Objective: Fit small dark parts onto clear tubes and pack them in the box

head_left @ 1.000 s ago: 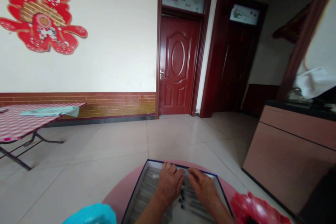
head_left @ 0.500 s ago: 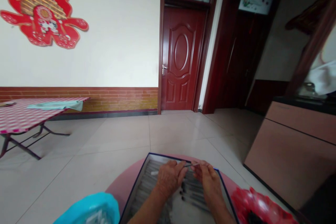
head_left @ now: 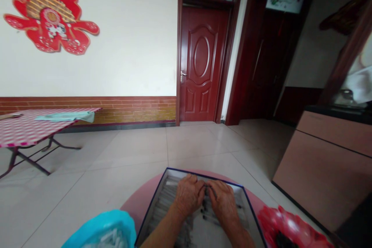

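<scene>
A shallow blue-rimmed box (head_left: 158, 201) lies on a round pink table (head_left: 139, 207) at the bottom of the head view. It is full of thin grey pen-like sticks (head_left: 162, 205). My left hand (head_left: 187, 197) and my right hand (head_left: 222, 203) rest side by side over the sticks in the box, knuckles up. Their fingers are curled and meet at the middle, pinching a thin stick (head_left: 207, 186) between them.
A blue plastic bag (head_left: 101, 230) sits left of the box, a red plastic bag (head_left: 290, 230) right of it. A folding table with a red checked cloth (head_left: 31, 130) stands at left. A pink cabinet (head_left: 325, 162) is at right, a red door (head_left: 200, 64) ahead.
Both hands lifted a thin stick above the box half a second ago and have now lowered, drawn together over the sticks. The view has shifted slightly.
</scene>
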A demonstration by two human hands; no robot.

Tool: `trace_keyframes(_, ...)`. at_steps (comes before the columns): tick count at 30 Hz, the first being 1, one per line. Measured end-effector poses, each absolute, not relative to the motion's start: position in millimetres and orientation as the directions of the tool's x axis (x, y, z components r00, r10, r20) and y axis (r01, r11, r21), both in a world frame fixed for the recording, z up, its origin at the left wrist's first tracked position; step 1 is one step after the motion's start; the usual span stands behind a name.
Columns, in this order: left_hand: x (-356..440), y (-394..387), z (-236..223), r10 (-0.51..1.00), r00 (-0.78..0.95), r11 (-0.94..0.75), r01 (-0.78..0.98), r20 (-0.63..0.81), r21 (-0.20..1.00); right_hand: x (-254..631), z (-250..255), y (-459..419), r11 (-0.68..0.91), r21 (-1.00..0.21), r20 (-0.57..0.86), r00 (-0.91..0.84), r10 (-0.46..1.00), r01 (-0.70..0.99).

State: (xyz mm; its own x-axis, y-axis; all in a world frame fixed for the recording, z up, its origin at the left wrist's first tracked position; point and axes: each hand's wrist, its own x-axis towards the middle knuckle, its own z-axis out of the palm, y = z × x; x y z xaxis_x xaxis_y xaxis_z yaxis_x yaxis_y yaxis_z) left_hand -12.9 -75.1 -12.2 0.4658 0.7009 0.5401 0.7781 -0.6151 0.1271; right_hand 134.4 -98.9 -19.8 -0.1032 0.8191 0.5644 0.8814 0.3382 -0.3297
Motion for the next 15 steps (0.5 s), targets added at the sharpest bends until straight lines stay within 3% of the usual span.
trace_keyframes(5, -26.0, -64.0, -9.2, 0.765, 0.363, -0.507, 0.849, 0.532, 0.149, 145.0, -10.0, -101.9, 0.035, -0.326, 0.436, 0.117, 0.892, 0.945)
trace_keyframes(8, -33.3, -54.5, -6.6, 0.800, 0.285, -0.430, 0.886, 0.528, 0.174, 146.3, -5.5, -106.8, -0.039, -0.316, 0.314, 0.143, 0.939, 0.948)
trace_keyframes(11, -36.5, -48.2, -0.8, 0.821, 0.281, -0.421, 0.886, 0.497, 0.194, 136.4, -2.8, -118.9, 0.106, -0.340, 0.202, -0.037, 0.979, 0.934)
trace_keyframes(15, -38.2, -42.3, 9.5, 0.814, 0.329, -0.471, 0.857, 0.478, 0.211, 110.2, 1.2, -140.6, 0.378, -0.422, 0.157, -0.345, 0.926, 0.824)
